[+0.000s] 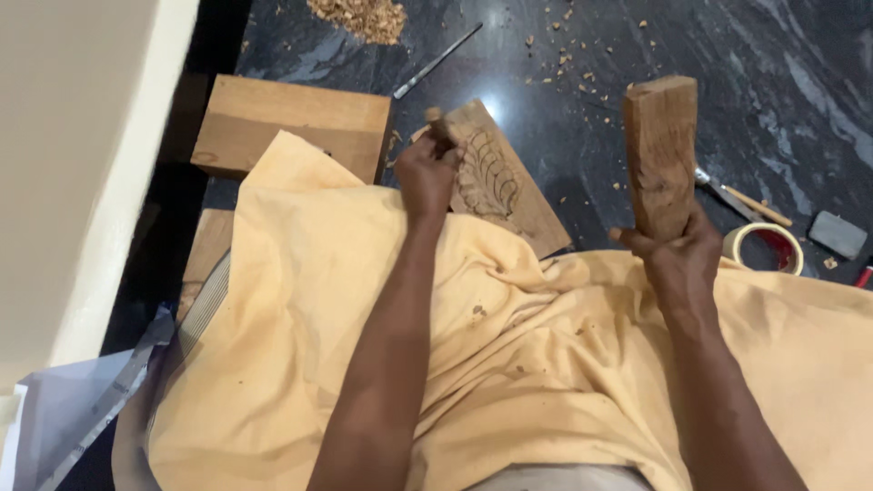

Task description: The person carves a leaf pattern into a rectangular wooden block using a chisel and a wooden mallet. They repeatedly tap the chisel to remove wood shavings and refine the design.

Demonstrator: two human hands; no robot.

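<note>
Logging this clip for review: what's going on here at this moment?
A person is seated over a dark stone floor with a yellow cloth across the lap. The left hand grips a chisel set against a carved wooden panel that shows a leaf pattern. The right hand holds a wooden block raised upright beside it, clear of the chisel. Wood chips, a metal tool and a roll of tape lie around.
</note>
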